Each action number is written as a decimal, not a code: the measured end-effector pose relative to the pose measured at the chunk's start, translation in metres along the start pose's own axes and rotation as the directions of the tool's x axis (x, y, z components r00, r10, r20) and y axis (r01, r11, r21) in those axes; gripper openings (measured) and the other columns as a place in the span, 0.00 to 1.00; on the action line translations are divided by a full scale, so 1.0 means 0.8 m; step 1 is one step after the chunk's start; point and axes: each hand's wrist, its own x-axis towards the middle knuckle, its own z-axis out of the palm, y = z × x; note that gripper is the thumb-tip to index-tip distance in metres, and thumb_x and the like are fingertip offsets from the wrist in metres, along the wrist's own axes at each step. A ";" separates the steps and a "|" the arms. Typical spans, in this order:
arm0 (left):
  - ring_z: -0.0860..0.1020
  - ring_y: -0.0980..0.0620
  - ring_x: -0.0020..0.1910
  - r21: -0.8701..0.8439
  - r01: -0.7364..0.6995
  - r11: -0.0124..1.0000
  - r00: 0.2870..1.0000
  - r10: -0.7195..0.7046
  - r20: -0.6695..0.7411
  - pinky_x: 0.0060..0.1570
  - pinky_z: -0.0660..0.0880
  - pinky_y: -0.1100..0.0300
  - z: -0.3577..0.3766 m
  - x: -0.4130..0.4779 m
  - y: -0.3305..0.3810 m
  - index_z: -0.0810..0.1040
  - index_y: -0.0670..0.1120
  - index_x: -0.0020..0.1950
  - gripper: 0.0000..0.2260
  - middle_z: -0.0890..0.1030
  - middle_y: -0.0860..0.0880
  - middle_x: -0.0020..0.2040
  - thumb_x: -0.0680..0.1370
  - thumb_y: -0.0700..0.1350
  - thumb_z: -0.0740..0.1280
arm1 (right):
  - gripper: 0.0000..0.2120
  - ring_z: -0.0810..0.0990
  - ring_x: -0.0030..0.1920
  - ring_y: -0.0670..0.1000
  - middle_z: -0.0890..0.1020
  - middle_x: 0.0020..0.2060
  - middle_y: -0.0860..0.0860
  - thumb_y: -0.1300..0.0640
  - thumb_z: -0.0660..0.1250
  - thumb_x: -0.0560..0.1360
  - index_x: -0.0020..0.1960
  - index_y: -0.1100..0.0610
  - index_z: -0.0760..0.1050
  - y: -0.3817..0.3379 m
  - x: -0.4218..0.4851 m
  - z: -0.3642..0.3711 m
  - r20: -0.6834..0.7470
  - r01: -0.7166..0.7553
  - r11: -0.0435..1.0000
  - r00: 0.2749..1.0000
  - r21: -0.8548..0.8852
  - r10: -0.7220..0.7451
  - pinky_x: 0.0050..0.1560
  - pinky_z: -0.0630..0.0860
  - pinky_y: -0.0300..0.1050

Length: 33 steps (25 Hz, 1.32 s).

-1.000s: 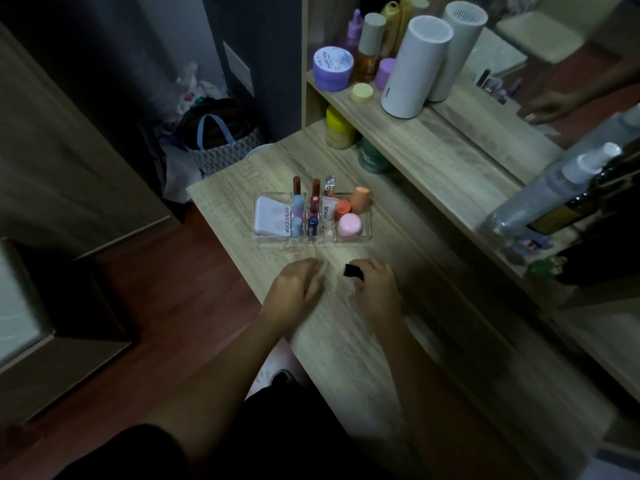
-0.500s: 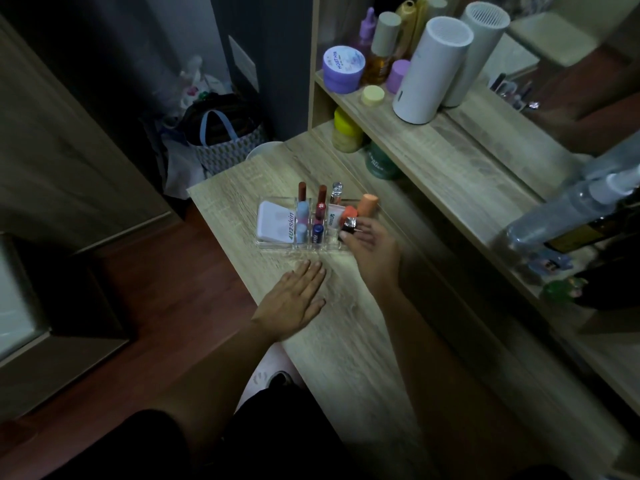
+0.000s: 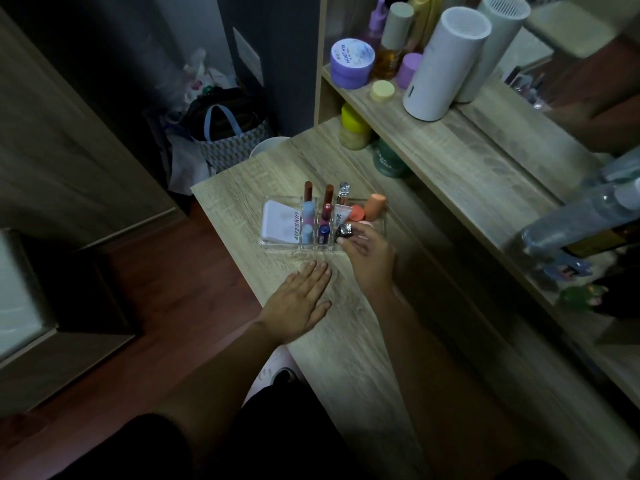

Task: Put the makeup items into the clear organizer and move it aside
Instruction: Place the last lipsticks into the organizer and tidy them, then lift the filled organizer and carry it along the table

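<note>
A clear organizer (image 3: 281, 245) sits on the wooden desk (image 3: 346, 327). It holds a white compact (image 3: 278, 221), several upright lipsticks (image 3: 327, 202), a small white tube (image 3: 341, 214) and an orange sponge (image 3: 374, 206). My right hand (image 3: 369, 252) is over the organizer's front right slot, its fingertips shut on a small dark item with a shiny silver top (image 3: 344, 231). My left hand (image 3: 298, 301) lies flat on the desk just in front of the organizer, fingers apart, holding nothing.
A raised shelf (image 3: 460, 150) to the right carries a purple jar (image 3: 351, 62), bottles and a tall white cylinder (image 3: 446, 64). A yellow jar (image 3: 353, 128) and a green jar (image 3: 389, 161) stand beneath it. A patterned bag (image 3: 225, 133) is on the floor beyond the desk's left end.
My right hand picked up the dark item from the desk and carried it forward to the organizer's front right slot. My left hand flattened and stayed on the desk.
</note>
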 end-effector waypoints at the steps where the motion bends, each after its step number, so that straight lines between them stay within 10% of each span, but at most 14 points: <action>1: 0.52 0.45 0.77 -0.004 0.003 1.000 1.000 -0.003 0.003 0.74 0.54 0.50 0.000 0.000 0.000 0.54 0.44 0.76 0.27 0.56 0.45 0.77 0.81 0.54 0.55 | 0.17 0.82 0.45 0.44 0.85 0.49 0.57 0.66 0.71 0.71 0.59 0.60 0.77 0.001 0.000 0.002 0.000 -0.012 1.000 1.000 0.002 0.012 0.47 0.79 0.32; 10: 0.50 0.46 0.77 -0.006 0.004 1.000 1.000 -0.004 0.022 0.75 0.52 0.51 -0.004 0.001 0.002 0.52 0.44 0.76 0.27 0.54 0.45 0.78 0.81 0.54 0.54 | 0.17 0.83 0.46 0.50 0.85 0.47 0.57 0.65 0.71 0.71 0.59 0.61 0.77 0.001 0.001 0.016 -0.029 0.014 0.991 0.999 -0.134 -0.018 0.46 0.79 0.38; 13: 0.65 0.40 0.72 -0.118 -0.047 0.992 0.989 0.029 -0.147 0.71 0.62 0.49 -0.018 -0.006 0.005 0.65 0.39 0.71 0.23 0.68 0.38 0.72 0.79 0.48 0.61 | 0.19 0.82 0.45 0.50 0.84 0.48 0.57 0.65 0.72 0.70 0.60 0.60 0.76 -0.002 -0.005 0.011 -0.035 0.033 0.991 0.999 -0.127 -0.038 0.47 0.81 0.39; 16: 0.75 0.39 0.56 -0.395 0.181 0.900 0.871 -0.334 -0.360 0.60 0.71 0.47 -0.029 -0.011 -0.003 0.74 0.36 0.59 0.16 0.77 0.35 0.55 0.77 0.45 0.64 | 0.20 0.79 0.49 0.52 0.80 0.52 0.57 0.65 0.72 0.67 0.59 0.60 0.75 0.005 -0.012 0.003 -0.177 0.042 0.986 0.982 -0.162 -0.071 0.44 0.74 0.27; 19: 0.69 0.38 0.61 -0.646 0.428 0.632 0.643 -0.715 -0.273 0.63 0.68 0.47 -0.044 -0.005 -0.024 0.66 0.35 0.66 0.27 0.73 0.35 0.61 0.74 0.47 0.70 | 0.29 0.75 0.58 0.55 0.74 0.59 0.57 0.64 0.73 0.64 0.63 0.58 0.69 0.024 -0.014 -0.014 -0.229 -0.147 0.961 0.969 -0.234 0.093 0.52 0.68 0.37; 25: 0.70 0.38 0.63 -0.648 0.438 0.623 0.762 -0.640 -0.100 0.61 0.73 0.45 -0.069 0.031 -0.060 0.57 0.42 0.73 0.46 0.74 0.37 0.61 0.64 0.53 0.78 | 0.45 0.69 0.65 0.46 0.72 0.68 0.52 0.57 0.78 0.62 0.73 0.50 0.59 0.032 -0.001 -0.034 0.054 -0.066 0.993 0.996 -0.103 0.072 0.64 0.67 0.44; 33: 0.76 0.41 0.58 -0.604 0.308 0.735 0.813 -0.533 -0.234 0.57 0.73 0.54 -0.085 0.042 -0.071 0.69 0.44 0.68 0.34 0.80 0.42 0.60 0.65 0.47 0.79 | 0.45 0.76 0.60 0.48 0.79 0.62 0.52 0.62 0.78 0.64 0.74 0.51 0.58 0.041 0.026 -0.029 0.105 -0.153 0.988 0.982 -0.029 0.156 0.60 0.72 0.42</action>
